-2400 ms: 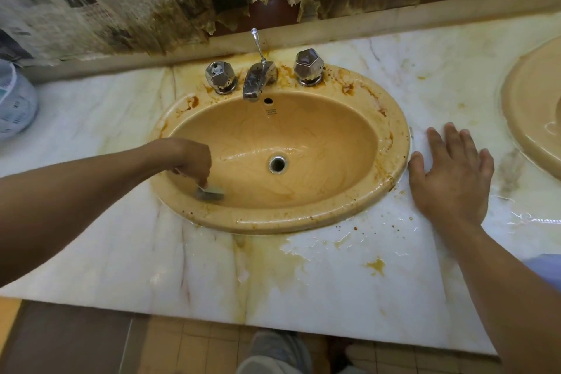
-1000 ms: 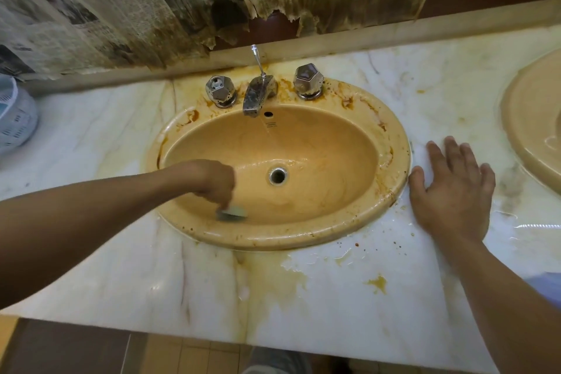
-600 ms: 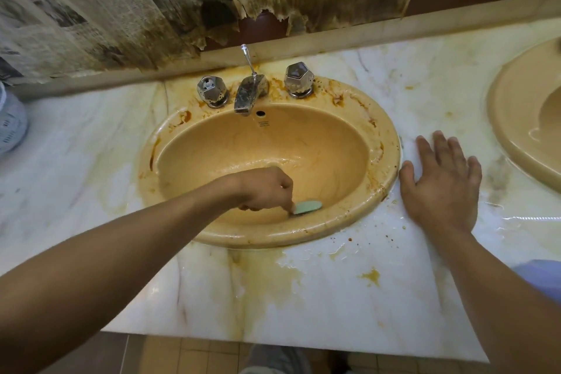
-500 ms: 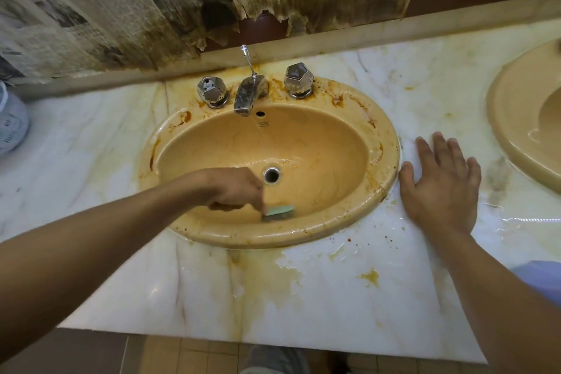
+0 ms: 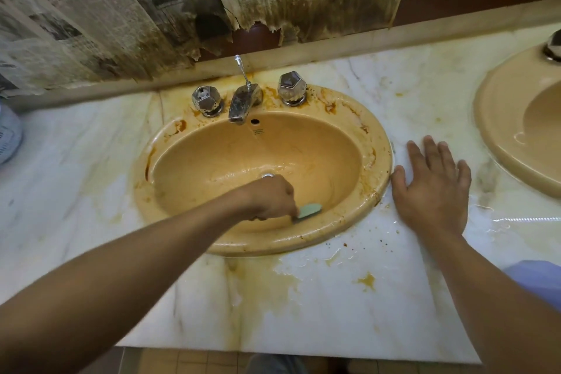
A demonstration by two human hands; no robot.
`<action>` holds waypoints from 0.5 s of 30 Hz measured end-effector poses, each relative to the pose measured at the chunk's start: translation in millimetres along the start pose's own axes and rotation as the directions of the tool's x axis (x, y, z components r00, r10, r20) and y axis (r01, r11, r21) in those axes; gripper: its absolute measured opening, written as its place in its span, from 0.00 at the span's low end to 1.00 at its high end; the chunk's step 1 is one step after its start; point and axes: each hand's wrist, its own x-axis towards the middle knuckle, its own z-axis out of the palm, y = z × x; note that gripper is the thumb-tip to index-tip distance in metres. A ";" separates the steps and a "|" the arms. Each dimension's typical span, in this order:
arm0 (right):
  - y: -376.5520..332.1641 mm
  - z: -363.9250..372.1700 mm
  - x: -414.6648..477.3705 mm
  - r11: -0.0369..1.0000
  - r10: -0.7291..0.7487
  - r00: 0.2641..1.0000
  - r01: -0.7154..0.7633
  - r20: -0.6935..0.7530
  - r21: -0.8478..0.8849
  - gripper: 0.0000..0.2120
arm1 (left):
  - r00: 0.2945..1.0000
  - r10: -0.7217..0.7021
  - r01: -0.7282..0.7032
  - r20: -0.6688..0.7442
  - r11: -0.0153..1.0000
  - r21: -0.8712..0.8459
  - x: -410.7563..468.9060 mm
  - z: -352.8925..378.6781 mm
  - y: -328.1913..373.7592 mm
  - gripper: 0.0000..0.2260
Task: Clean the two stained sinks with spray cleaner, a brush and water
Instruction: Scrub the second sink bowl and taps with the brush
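Fingers (image 5: 280, 212) of the left hand (image 5: 270, 199) were curled round the handle of a pale green brush (image 5: 310, 209); its head met the near inner wall of the stained beige sink (image 5: 378, 146). The right hand (image 5: 434, 188) lay flat, fingers spread, on the wet marble countertop (image 5: 318, 313) just beside that sink's rim; the second sink (image 5: 501, 143) sat further right.
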 end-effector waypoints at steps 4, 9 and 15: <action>-0.4 -2.1 0.7 1.000 0.004 1.000 -0.004 0.017 0.017 0.30 | 0.996 -0.033 0.017 -0.087 0.985 -0.171 11.0 11.5 3.0 0.13; 0.1 -6.8 1.2 0.995 0.007 0.999 -0.012 0.053 0.102 0.30 | 0.944 -0.093 -0.027 -0.316 0.934 -0.356 -3.5 8.9 -39.4 0.11; -3.9 -25.1 -2.0 0.874 0.124 0.989 -0.150 0.086 0.462 0.21 | 0.882 -0.094 -0.218 -0.463 0.789 -0.574 -23.2 26.5 -47.1 0.04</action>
